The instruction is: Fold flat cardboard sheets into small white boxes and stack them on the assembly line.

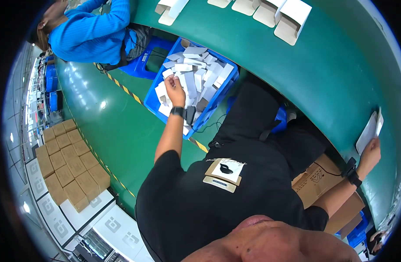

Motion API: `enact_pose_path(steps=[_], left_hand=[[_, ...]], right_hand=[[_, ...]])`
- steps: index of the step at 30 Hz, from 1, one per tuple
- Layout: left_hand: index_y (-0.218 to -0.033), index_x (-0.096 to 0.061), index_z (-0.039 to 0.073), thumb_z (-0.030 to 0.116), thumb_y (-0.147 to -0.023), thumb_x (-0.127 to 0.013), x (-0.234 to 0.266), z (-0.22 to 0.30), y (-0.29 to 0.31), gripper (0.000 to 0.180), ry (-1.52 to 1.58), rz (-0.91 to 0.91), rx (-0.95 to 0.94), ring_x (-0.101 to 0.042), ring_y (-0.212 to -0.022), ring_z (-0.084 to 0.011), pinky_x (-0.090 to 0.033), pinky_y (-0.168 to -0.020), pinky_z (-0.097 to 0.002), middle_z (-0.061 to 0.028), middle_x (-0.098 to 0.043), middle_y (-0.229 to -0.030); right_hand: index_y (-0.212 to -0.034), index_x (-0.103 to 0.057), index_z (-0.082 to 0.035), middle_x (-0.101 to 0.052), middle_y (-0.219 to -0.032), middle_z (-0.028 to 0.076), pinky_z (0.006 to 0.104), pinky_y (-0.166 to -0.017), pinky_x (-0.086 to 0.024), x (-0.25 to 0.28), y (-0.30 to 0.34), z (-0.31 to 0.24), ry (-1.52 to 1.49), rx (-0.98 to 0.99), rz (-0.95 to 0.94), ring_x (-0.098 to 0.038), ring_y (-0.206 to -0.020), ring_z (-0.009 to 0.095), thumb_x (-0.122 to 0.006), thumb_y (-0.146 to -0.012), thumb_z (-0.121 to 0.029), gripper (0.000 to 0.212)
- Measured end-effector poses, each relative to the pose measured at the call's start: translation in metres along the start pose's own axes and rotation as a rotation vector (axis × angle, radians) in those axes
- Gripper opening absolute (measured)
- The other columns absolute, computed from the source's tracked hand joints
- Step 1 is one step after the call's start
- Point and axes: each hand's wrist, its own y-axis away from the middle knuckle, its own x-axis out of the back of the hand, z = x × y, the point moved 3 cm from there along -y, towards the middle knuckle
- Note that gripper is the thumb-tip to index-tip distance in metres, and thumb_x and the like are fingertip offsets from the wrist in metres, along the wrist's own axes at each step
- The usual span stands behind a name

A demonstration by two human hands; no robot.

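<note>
My left hand (175, 91) is over a blue plastic crate (227, 89) heaped with small white folded cartons (190, 83). Its fingers are curled together at the pile; whether a carton is pinched between them is too small to make out. Far to the right, my right hand (370, 153) grips the lower edge of a white carton (367, 132), which is partly folded with a flap standing up. That carton is at the green table's surface. Each wrist wears a black band with a dark module.
Several open white cartons (289, 27) stand on the green table (327, 74) at the far side. A co-worker in a blue top (89, 35) sits at the upper left, near a blue stool (141, 63). Brown boxes (71, 159) are stacked at left; a large cardboard box (316, 180) lies below the table.
</note>
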Motion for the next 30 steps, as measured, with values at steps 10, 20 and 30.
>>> enact_pose_path(steps=[10, 20, 30], left_hand=[[-0.149, -0.029, 0.002, 0.045, -0.081, -0.078, 0.006, 0.368, 0.142, 0.094, 1.022, -0.937, -0.354, -0.043, -0.136, -0.0292, -0.032, -0.114, -0.0424, -0.02, -0.039, -0.148], [-0.152, -0.026, 0.003, 0.05, -0.082, -0.076, 0.009, 0.388, 0.152, 0.098, 1.138, -1.739, -0.104, -0.038, -0.139, -0.0242, -0.028, -0.116, -0.0413, -0.0144, -0.039, -0.149], [-0.152, -0.025, 0.003, 0.044, -0.084, -0.074, 0.004, 0.386, 0.165, 0.093, 1.019, -1.934, -0.032, -0.046, -0.132, -0.0239, -0.034, -0.112, -0.0414, -0.0135, -0.046, -0.142]], right_hand=[[-0.113, -0.066, 0.007, -0.069, -0.111, 0.022, 0.0417, -0.09, -0.054, 0.071, 0.156, -0.28, -0.761, 0.876, 0.185, -0.068, -0.104, 0.037, -0.049, -0.098, -0.005, 0.026], [-0.095, -0.061, 0.001, -0.069, -0.088, 0.013, 0.0279, -0.067, -0.052, 0.096, 0.127, -0.234, -1.057, 0.542, -0.319, -0.068, -0.074, 0.021, -0.067, -0.083, -0.002, 0.013], [-0.095, -0.053, -0.002, -0.056, -0.064, -0.001, 0.0226, -0.053, -0.041, 0.112, 0.105, -0.219, -0.912, 0.616, -0.645, -0.056, -0.056, 0.011, -0.076, -0.077, -0.011, 0.03]])
